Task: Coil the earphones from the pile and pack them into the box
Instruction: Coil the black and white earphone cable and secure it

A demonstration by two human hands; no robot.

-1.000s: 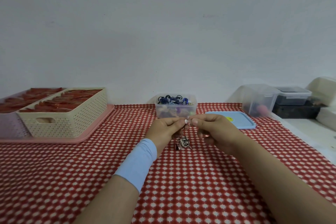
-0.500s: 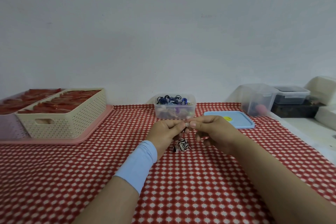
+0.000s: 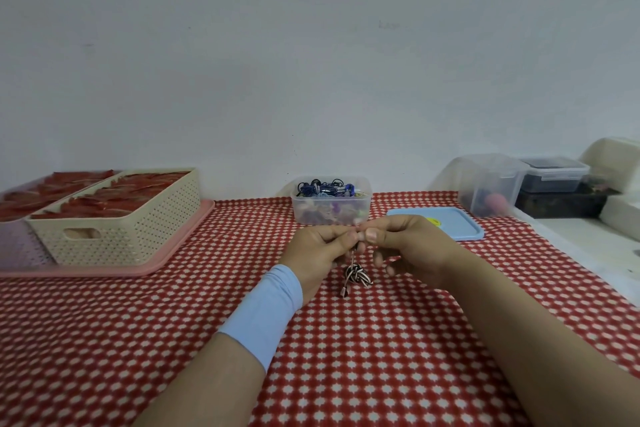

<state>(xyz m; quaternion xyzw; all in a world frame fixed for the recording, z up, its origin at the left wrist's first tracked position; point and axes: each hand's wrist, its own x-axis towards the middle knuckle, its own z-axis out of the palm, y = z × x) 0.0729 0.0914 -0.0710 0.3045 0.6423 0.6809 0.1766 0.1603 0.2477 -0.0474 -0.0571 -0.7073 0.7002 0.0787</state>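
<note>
Hands barely shifted; coiled earphone [image 3: 355, 274] dangles slightly lower. Fingers [image 3: 370, 236] of left hand [image 3: 318, 250] and right hand [image 3: 412, 246] pinch its cord top. Coil nearly finished, by look. Next likely: secure tail, drop into box [image 3: 330, 215].

No legible text — labels unreadable.

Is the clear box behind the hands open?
Open: no lid on the clear plastic box; dark coiled earphones rise above its rim.
</note>
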